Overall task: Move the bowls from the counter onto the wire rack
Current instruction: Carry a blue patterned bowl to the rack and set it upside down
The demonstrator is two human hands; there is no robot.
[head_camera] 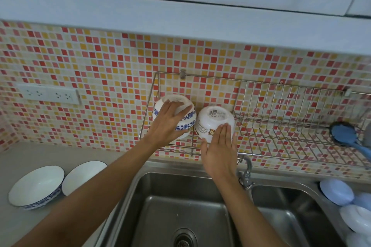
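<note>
A wire rack [271,126] hangs on the tiled wall above the sink. At its left end two bowls sit upside down, side by side. My left hand [170,124] grips the blue-patterned bowl [186,120] from above. The white bowl with a cartoon print [212,120] is to its right, with my right hand [220,150] flat against its near side, fingers together. Two more blue-rimmed bowls stand upright on the counter at the lower left, one [37,186] beside the other [82,174].
A steel double sink [180,206] lies below the rack, with a tap [247,174] between the basins. A blue brush [345,136] rests at the rack's right end. Pale plastic lids [337,191] are stacked at the right. Wall sockets [50,94] sit at the left.
</note>
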